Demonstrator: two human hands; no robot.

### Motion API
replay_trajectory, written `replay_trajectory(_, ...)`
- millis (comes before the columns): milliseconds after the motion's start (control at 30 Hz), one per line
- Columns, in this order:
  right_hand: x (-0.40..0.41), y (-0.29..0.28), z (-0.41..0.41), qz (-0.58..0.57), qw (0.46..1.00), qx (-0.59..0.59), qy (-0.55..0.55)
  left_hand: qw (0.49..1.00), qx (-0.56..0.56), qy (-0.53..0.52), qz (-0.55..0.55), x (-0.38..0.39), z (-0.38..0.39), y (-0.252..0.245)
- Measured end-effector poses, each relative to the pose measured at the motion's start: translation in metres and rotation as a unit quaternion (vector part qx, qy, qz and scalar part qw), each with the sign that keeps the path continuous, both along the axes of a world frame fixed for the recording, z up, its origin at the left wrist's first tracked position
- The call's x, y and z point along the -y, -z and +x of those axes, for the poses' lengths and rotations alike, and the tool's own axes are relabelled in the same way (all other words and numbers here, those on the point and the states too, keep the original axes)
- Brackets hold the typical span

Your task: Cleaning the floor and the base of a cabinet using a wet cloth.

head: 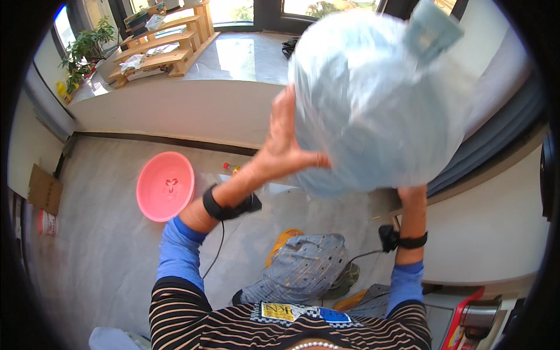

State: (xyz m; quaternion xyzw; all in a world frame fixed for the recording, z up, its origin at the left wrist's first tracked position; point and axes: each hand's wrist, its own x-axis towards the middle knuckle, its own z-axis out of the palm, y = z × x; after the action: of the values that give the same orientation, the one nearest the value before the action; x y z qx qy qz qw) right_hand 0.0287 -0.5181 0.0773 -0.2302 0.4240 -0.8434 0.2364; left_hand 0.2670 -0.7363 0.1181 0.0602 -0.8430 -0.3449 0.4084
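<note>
A large, bulging, translucent bluish object [372,118] is lifted in front of me; it looks like a water-cooler jug in clear plastic film, but glare and blur leave this unsure. At its upper right sticks out a grey-green blocky end [433,33]. My left hand [286,140] is spread against its left side, the thumb on the near face and the fingers reaching up its edge. Below its lower right rises my right hand [411,192], the fingers hidden behind the object. Both wrists carry black straps with cabled devices.
A pink plastic basin [157,188] lies on the grey floor, near a small red-capped bottle [229,167]. Beyond is a raised window ledge [236,57] with a stepped wooden stand [175,52] and a potted plant [89,48]. A grey curtain [494,135] hangs at right; cardboard [45,189] leans left.
</note>
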Motion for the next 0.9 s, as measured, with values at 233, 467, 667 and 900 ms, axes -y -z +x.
replay_trajectory(233, 0.112, -0.14, -0.016, 0.204, 0.902, -0.381, -0.014, 0.985, -0.03, 0.069, 0.157, 0.071, 0.003, -0.126)
replay_trajectory(467, 0.22, -0.159, 0.021, 0.145, 0.969, -0.153, -0.128, 0.976, -0.002, 0.023, 0.217, 0.182, 0.008, -0.102)
replay_trajectory(667, 0.261, -0.12, -0.011, 0.156, 0.958, -0.138, -0.197, 0.973, 0.026, 0.005, 0.23, 0.206, -0.005, -0.093)
replay_trajectory(900, 0.267, -0.062, -0.002, 0.086, 0.945, -0.292, -0.123, 0.946, -0.104, -0.303, -0.04, 0.208, -0.042, -0.009)
